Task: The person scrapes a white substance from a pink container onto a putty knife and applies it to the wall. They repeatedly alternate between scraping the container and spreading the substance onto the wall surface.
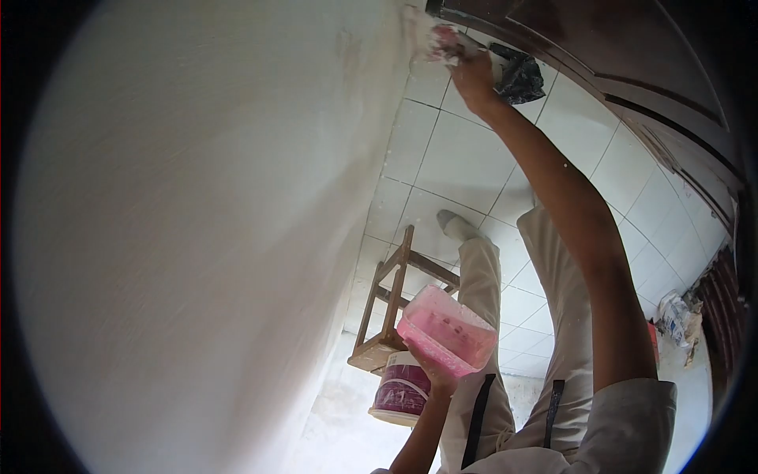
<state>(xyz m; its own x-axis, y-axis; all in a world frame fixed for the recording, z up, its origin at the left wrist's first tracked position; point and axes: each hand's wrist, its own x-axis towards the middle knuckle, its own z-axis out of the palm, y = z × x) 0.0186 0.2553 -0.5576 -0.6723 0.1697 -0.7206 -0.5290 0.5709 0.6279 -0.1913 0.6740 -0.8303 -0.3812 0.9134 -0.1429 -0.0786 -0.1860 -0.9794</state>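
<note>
My left hand point(433, 370) is wrapped round the side of a pink plastic tub point(450, 330), which is tilted and has whitish smears inside. Far out at the top, my right hand point(472, 77) closes on a pink-and-white smeared tool point(444, 43), blurred so that I cannot tell its kind. That tool is right at the edge of the pale wall point(197, 197), where smudged damp-looking patches show. The wall fills the left half of the view. Fingers of my right hand are partly hidden behind the smeared tool.
A wooden stool point(392, 304) and a white bucket with a purple label point(401, 389) are near the tub. A black plastic bag point(521, 77) lies on the white tiled floor point(462, 162). A dark brown door point(608, 47) borders the upper right; crumpled packaging point(677, 320) is at right.
</note>
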